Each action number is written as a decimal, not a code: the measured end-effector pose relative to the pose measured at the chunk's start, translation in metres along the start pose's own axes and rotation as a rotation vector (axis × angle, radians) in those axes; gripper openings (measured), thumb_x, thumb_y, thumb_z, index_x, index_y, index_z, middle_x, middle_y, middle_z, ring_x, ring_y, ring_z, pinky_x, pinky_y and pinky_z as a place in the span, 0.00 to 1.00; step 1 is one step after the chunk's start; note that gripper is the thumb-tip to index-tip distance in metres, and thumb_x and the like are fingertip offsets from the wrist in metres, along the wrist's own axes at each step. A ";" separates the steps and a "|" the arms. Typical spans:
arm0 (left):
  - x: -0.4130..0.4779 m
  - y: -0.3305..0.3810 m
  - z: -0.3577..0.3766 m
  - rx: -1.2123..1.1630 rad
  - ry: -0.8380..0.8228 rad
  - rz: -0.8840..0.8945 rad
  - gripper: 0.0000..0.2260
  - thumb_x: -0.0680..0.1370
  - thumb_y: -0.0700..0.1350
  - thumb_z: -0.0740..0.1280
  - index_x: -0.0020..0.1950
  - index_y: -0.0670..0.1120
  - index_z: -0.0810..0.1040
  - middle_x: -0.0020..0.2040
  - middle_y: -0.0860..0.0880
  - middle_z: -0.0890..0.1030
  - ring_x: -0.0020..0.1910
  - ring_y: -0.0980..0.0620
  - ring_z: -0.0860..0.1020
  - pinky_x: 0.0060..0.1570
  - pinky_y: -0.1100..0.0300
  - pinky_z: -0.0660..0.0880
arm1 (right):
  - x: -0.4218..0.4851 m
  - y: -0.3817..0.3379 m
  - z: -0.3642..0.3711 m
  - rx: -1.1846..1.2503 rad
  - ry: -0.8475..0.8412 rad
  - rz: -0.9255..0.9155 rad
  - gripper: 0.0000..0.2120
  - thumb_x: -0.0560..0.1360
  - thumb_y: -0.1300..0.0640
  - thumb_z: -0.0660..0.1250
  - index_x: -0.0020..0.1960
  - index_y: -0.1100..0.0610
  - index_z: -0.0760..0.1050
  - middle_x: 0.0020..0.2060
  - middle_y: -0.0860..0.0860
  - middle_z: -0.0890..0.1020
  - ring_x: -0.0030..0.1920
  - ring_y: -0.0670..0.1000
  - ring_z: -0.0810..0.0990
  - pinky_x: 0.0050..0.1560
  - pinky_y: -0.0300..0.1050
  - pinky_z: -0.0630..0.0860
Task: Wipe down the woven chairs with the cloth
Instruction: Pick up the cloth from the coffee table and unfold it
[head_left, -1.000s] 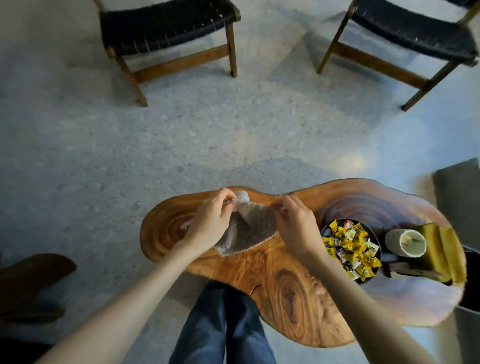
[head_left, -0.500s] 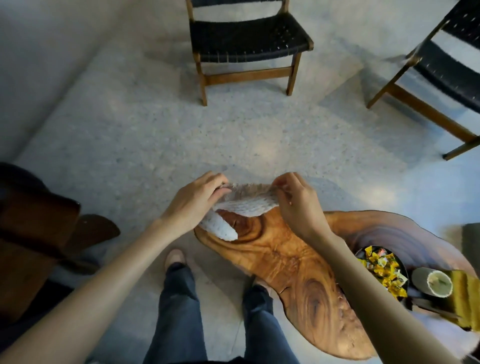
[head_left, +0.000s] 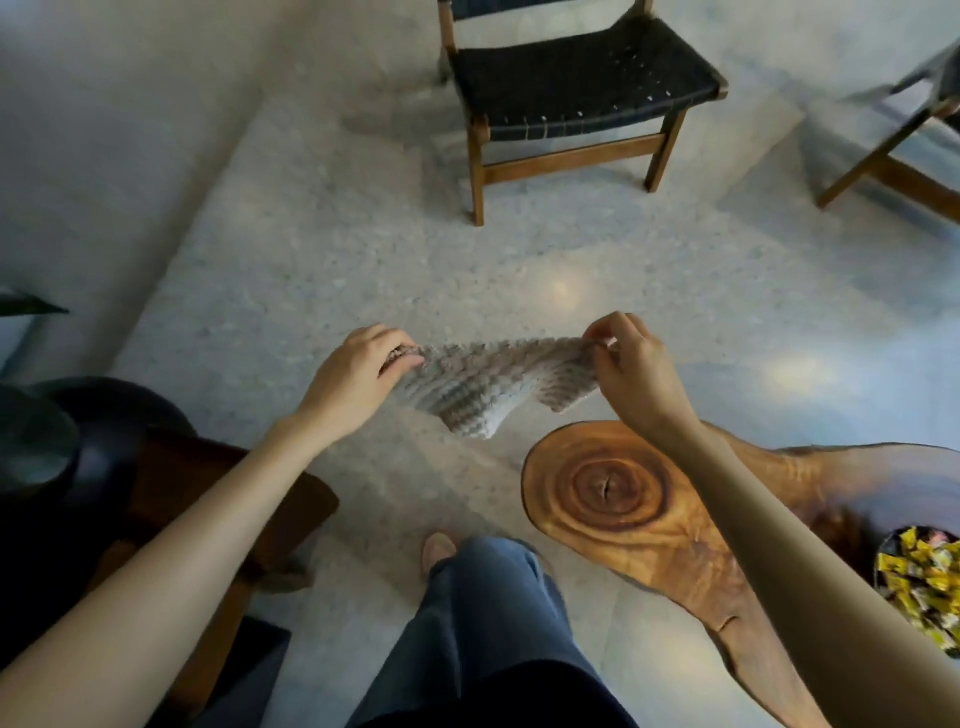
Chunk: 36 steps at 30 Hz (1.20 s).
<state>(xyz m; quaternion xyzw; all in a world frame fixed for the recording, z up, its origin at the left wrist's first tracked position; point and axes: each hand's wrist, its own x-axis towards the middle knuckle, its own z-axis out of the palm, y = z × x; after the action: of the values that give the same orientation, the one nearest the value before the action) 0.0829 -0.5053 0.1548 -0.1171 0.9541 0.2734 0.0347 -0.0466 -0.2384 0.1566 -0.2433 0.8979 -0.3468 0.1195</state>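
A grey textured cloth (head_left: 488, 382) hangs stretched in the air between my two hands, above the floor just beyond the table's left end. My left hand (head_left: 358, 371) grips its left corner and my right hand (head_left: 631, 369) pinches its right corner. A woven chair (head_left: 576, 78) with a black seat and a wooden frame stands straight ahead on the floor. A second woven chair (head_left: 904, 145) is partly cut off at the top right edge.
A live-edge wooden table (head_left: 623, 499) lies low at the right, with a bowl of yellow sweets (head_left: 919, 587) at its far right. A dark wooden seat (head_left: 171, 478) and a dark round object (head_left: 31, 441) sit at the left. My legs stand on the speckled floor.
The cloth has been lifted off the table and spread wider between my hands. The view has swung left, so the black woven chair now stands nearer and straight ahead.
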 end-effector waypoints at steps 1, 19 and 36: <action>0.009 -0.008 -0.006 -0.012 0.002 -0.012 0.10 0.79 0.47 0.63 0.52 0.41 0.77 0.47 0.48 0.76 0.48 0.49 0.74 0.44 0.59 0.68 | 0.010 -0.005 0.004 -0.013 -0.004 0.019 0.07 0.77 0.65 0.60 0.52 0.59 0.74 0.49 0.51 0.76 0.41 0.51 0.73 0.41 0.47 0.72; 0.328 -0.083 -0.025 -0.064 -0.120 -0.046 0.09 0.80 0.41 0.62 0.59 0.40 0.76 0.54 0.43 0.74 0.50 0.45 0.75 0.47 0.57 0.68 | 0.290 0.029 0.018 -0.082 0.002 0.354 0.08 0.79 0.59 0.60 0.54 0.53 0.76 0.46 0.51 0.84 0.34 0.53 0.82 0.35 0.46 0.75; 0.670 -0.086 -0.024 -0.040 0.004 0.036 0.08 0.81 0.42 0.60 0.56 0.42 0.76 0.54 0.44 0.74 0.50 0.45 0.75 0.42 0.57 0.69 | 0.616 0.119 -0.038 0.006 0.066 0.391 0.05 0.80 0.60 0.62 0.53 0.59 0.76 0.41 0.50 0.80 0.35 0.43 0.74 0.32 0.28 0.67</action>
<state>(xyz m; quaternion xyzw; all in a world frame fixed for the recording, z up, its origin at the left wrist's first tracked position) -0.5467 -0.7260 0.0442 -0.1010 0.9505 0.2926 0.0254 -0.6282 -0.4610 0.0752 -0.0522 0.9304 -0.3277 0.1558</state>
